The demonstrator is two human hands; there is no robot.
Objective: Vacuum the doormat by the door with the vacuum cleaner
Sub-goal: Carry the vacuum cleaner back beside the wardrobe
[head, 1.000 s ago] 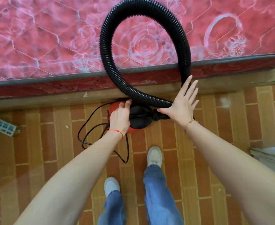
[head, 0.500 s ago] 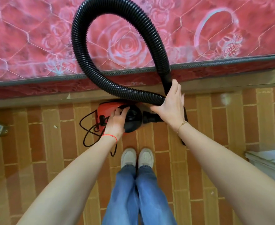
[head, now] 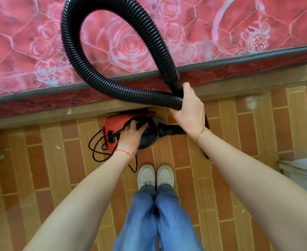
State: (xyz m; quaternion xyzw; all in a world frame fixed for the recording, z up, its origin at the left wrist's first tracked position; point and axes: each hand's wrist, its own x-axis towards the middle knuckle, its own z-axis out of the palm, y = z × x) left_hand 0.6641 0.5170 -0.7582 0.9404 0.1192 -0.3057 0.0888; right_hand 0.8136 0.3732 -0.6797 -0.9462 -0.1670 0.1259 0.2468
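Pick-up step: left hand [head: 131,137] grasping the handle of the red-and-black canister vacuum cleaner [head: 129,130] on the tiled floor, right hand [head: 189,108] clenched round its ribbed black hose [head: 123,95]; next, carrying it to the unseen doormat.

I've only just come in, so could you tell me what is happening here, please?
A person stands on the tiled floor beside a red patterned mattress. The left hand grips the top of a small red and black vacuum cleaner on the floor; the right hand is closed around its looped black ribbed hose. No doormat is in view.
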